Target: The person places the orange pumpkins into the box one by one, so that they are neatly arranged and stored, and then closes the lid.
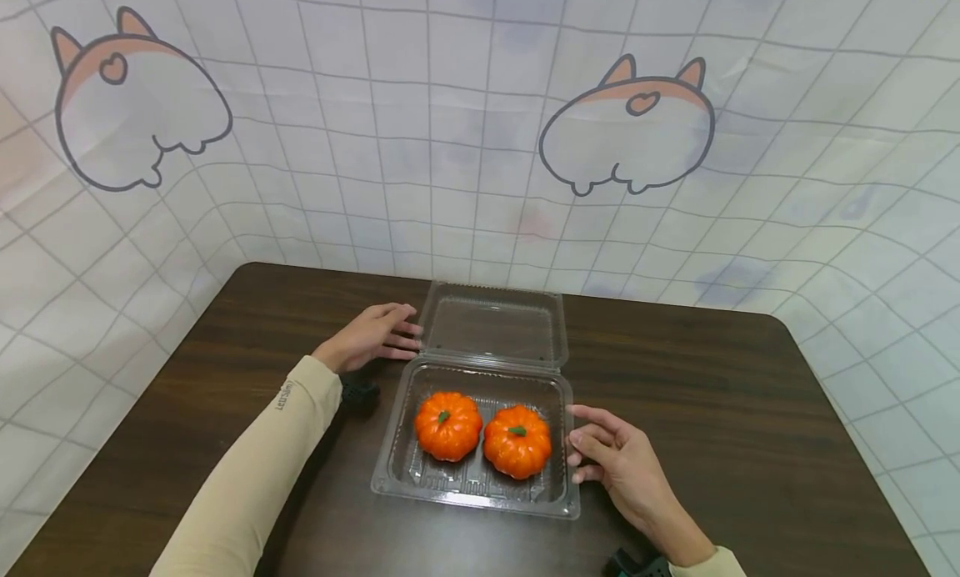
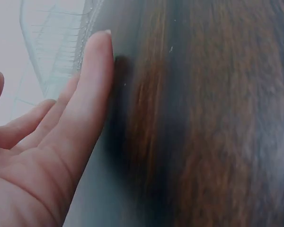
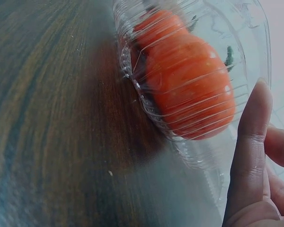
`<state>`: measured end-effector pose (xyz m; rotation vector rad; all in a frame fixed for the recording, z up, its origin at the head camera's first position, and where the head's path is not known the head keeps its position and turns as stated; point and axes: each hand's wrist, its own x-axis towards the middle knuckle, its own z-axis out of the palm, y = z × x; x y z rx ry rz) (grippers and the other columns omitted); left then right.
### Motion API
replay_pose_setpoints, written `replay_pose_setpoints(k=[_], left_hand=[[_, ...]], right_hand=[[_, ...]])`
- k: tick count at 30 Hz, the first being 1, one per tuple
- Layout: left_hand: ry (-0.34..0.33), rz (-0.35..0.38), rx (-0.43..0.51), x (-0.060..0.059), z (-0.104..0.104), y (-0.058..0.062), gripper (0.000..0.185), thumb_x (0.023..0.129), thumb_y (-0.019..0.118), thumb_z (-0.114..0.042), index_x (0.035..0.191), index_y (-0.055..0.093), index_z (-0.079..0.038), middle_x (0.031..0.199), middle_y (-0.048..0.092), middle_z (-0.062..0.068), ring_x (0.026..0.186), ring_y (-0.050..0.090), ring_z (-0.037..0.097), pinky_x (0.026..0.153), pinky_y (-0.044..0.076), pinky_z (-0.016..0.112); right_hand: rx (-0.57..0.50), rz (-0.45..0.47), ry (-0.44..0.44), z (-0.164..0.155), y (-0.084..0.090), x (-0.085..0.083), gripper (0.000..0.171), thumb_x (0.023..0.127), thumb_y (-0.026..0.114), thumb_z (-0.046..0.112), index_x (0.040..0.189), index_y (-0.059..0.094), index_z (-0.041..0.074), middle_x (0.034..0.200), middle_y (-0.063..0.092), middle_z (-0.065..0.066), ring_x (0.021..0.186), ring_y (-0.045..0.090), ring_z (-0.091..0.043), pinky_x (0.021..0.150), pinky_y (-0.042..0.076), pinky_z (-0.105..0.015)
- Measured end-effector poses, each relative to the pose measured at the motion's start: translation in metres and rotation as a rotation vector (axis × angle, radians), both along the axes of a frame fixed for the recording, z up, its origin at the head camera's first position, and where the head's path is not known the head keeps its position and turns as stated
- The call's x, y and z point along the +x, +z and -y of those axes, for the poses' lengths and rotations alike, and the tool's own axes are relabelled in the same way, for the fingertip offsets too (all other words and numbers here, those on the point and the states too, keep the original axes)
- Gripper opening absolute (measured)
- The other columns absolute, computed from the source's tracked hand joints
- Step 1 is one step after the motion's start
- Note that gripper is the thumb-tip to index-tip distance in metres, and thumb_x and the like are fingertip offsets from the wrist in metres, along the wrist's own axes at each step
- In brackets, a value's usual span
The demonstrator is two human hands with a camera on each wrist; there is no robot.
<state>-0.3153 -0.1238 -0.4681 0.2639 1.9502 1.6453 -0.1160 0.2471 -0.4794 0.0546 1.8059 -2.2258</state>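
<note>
A clear plastic clamshell container (image 1: 480, 502) stands on the table with its lid (image 1: 495, 323) laid back flat behind it. Inside the base sit two small orange pumpkins (image 1: 448, 431) with green stems, side by side; the right-hand pumpkin (image 3: 191, 94) shows through the ribbed wall in the right wrist view. My left hand (image 1: 371, 337) is beside the lid's left edge, its fingers extended with fingertips right at that edge. My right hand (image 1: 626, 469) is at the right side of the base, one straight finger (image 3: 251, 142) along the rim and the thumb close to it.
The dark wood-grain table (image 1: 690, 377) has rounded far corners. Behind it and along the sides hangs a white grid-patterned cloth (image 1: 465, 127) with cartoon animal drawings. A dark band is strapped on each wrist.
</note>
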Motion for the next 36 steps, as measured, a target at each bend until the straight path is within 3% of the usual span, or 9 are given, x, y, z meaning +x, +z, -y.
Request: replay_pose_setpoints(k=[9, 16, 23, 36], left_hand=[[-0.001, 0.081, 0.044, -0.002, -0.007, -0.005, 0.054, 0.106, 0.035, -0.039, 0.149, 0.032, -0.007, 0.141, 0.052, 0.024, 0.112, 0.069, 0.025, 0.094, 0.057, 0.039], [0.003, 0.093, 0.049, -0.004, -0.011, -0.005, 0.057, 0.107, 0.03, -0.041, 0.152, 0.027, -0.006, 0.143, 0.052, 0.023, 0.117, 0.066, 0.025, 0.094, 0.057, 0.036], [-0.006, 0.154, 0.09, -0.007, -0.015, -0.006, 0.059, 0.106, 0.031, -0.043, 0.152, 0.026, -0.006, 0.146, 0.049, 0.022, 0.112, 0.069, 0.025, 0.092, 0.058, 0.035], [-0.028, 0.177, 0.106, -0.011, -0.02, 0.004, 0.053, 0.107, 0.035, -0.031, 0.151, 0.025, -0.005, 0.145, 0.049, 0.025, 0.107, 0.071, 0.024, 0.092, 0.058, 0.04]], right_hand=[[-0.002, -0.006, 0.015, 0.0, -0.001, 0.001, 0.051, 0.093, 0.065, 0.014, 0.138, 0.044, 0.0, 0.088, 0.07, 0.007, 0.069, 0.066, -0.007, 0.062, 0.06, -0.024], [0.007, -0.005, 0.021, 0.001, 0.0, 0.002, 0.051, 0.093, 0.065, 0.016, 0.138, 0.045, 0.001, 0.088, 0.07, 0.007, 0.07, 0.066, -0.007, 0.062, 0.06, -0.023], [0.018, 0.0, 0.028, 0.002, 0.001, 0.003, 0.052, 0.094, 0.064, 0.018, 0.138, 0.043, 0.0, 0.089, 0.07, 0.008, 0.071, 0.066, -0.006, 0.062, 0.06, -0.023], [0.034, 0.014, 0.01, 0.0, 0.0, 0.002, 0.055, 0.093, 0.066, 0.019, 0.139, 0.042, -0.002, 0.089, 0.07, 0.008, 0.071, 0.066, -0.007, 0.063, 0.06, -0.024]])
